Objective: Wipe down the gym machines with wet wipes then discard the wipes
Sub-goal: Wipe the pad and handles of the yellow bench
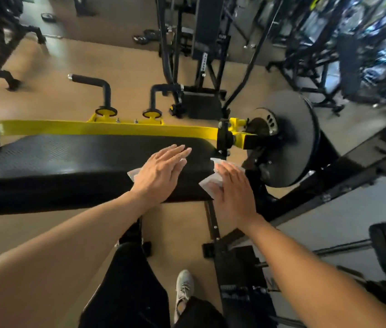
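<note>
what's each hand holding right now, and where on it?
No grasp: each flat palm pins a white wet wipe to the black padded bench. Left hand covers its wipe's middle; right hand presses its wipe at the bench end.

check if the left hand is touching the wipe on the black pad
Touching. The head view shows the left hand pressed flat on a white wipe, whose edges stick out from under the palm on the black pad.

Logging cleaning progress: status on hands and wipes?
Left hand flat on wipe, right hand flat on wipe, both on black pad. Nothing in the way.
</note>
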